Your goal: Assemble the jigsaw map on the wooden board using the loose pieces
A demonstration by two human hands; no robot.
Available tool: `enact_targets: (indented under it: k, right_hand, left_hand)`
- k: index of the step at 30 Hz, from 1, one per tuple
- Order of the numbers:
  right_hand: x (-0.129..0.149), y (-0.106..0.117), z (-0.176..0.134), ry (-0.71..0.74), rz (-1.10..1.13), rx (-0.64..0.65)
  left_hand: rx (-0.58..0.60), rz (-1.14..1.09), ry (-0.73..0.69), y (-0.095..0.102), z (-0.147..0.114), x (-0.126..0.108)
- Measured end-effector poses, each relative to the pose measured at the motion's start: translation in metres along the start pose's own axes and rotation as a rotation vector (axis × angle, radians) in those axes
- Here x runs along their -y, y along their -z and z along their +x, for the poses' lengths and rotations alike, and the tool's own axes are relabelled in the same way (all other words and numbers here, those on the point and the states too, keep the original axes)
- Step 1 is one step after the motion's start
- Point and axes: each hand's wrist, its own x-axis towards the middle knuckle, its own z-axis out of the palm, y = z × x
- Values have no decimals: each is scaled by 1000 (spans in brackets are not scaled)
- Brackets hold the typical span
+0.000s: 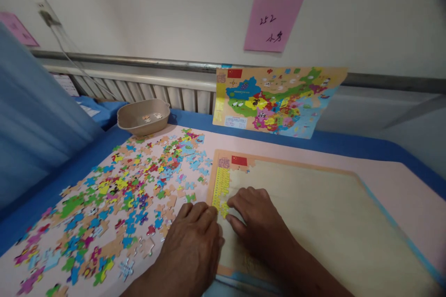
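A jigsaw board (313, 204) lies in front of me, its orange and blue border framing a bare beige middle. Yellow jigsaw pieces (220, 185) form a strip down its left side, below a red flag section (239, 161). My right hand (256, 218) is over the board, its thumb and index finger closed about a yellow jigsaw piece (225, 209) at the strip's lower end. Across the left border rests my left hand (195, 246), palm down, fingers bent forward and tips near the same strip. Its palm side is hidden; I see nothing held in it.
Many loose jigsaw pieces (114, 185) spread over the pale mat to the left. Behind them stands a beige basin (142, 118) with a few pieces inside. A colourful map picture (275, 102) leans against the wall rail. A blue curtain (38, 116) hangs at left.
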Motion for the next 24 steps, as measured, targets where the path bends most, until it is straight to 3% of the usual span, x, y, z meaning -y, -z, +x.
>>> enact_targets:
  k: [24]
  right_hand:
    - [-2, -1, 0, -4, 58, -7]
  left_hand:
    - [-19, -28, 18, -1, 0, 2]
